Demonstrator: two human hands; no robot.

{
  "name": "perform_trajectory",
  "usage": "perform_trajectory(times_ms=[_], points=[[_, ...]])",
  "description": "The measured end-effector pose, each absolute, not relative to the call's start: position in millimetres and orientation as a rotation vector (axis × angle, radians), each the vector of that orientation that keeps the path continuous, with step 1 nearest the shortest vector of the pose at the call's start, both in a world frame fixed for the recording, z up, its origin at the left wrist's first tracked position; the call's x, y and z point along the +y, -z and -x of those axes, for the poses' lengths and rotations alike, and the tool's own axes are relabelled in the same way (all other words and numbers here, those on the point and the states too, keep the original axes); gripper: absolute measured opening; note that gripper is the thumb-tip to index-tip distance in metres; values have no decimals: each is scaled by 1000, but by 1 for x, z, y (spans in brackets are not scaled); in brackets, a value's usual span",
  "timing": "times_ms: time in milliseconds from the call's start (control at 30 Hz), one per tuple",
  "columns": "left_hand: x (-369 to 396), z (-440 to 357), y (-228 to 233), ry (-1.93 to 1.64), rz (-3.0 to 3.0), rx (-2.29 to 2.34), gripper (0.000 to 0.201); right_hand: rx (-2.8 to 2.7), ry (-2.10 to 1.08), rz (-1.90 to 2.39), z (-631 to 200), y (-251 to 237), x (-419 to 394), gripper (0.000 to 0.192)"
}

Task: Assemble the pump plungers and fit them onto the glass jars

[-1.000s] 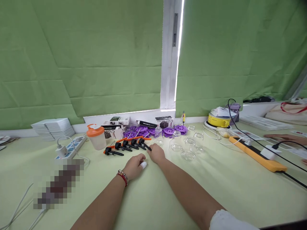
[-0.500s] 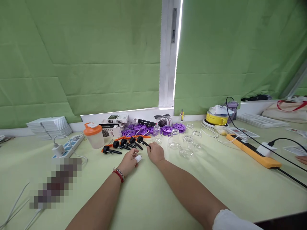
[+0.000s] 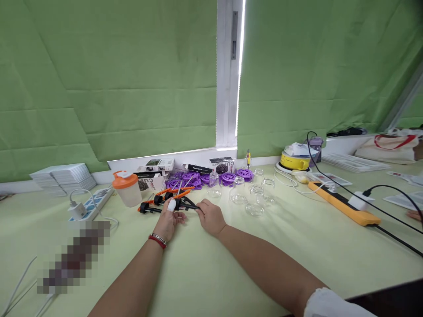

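A black pump head (image 3: 185, 204) with a long nozzle lies between my hands, just above the table. My right hand (image 3: 211, 216) pinches the nozzle's tip. My left hand (image 3: 166, 223), with a white wrap on one digit, closes at the collar end; its lower fingers are curled below, and its exact grip is partly hidden. Beside it to the left, more black pump heads (image 3: 144, 208) lie in a row, partly covered by my left hand. Orange strips (image 3: 164, 192) and thin pale tubes lie behind them. Several clear glass jars (image 3: 238, 193) stand right of my right hand.
Purple round holders (image 3: 228, 178) and printed boxes (image 3: 160, 164) line the wall. An orange-lidded shaker cup (image 3: 127, 193) stands left, near a white power strip (image 3: 95, 204). An orange power strip (image 3: 343, 204) with cables and a yellow pot (image 3: 294, 162) are at right.
My left hand has moved up and left, turning onto the pump head's collar end. My right hand has shifted slightly left with the nozzle. The view has shifted a little.
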State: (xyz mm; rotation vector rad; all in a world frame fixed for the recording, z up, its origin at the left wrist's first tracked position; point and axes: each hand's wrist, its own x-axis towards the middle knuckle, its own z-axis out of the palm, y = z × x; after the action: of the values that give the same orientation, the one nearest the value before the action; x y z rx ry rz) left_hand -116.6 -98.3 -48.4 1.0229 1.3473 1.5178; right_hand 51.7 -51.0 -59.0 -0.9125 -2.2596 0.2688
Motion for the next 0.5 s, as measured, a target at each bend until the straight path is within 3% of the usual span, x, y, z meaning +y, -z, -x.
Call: perform_trajectory(times_ms=[200,500], points=[[-100,114,45,-1434,-940,1341,33,-2457,-145,812,-79,61,-71,27],[-96,121,48,-1556,-799,1368,28,-1863,337,1175,-197,82,-48,60]])
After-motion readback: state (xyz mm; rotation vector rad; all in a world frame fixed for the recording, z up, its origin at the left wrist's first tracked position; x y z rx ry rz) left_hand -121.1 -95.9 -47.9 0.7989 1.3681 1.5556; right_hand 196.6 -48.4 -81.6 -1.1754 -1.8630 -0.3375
